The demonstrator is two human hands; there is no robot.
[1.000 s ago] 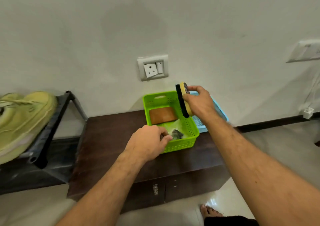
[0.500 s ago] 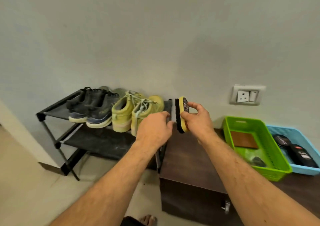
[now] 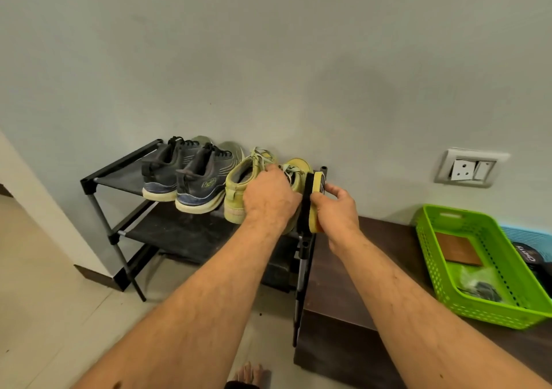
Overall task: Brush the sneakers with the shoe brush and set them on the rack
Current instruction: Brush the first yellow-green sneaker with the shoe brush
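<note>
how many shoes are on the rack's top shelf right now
4. Two dark sneakers sit at the left of the top shelf. Two yellow-green ones are at the right: one beside the dark pair, the other partly behind the left hand.

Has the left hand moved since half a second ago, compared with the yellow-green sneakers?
Yes. The left hand has gone forward onto the right yellow-green sneaker on the rack; earlier it was just short of it.

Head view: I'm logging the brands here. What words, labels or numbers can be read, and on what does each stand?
Green logo on the heel of the right dark sneaker: lettering there, too blurred to read.
White lettering on the black item in the blue basket: partly hidden, not readable.
Label on the shoe brush back: too small to read.
Wall socket: no text visible.
</note>
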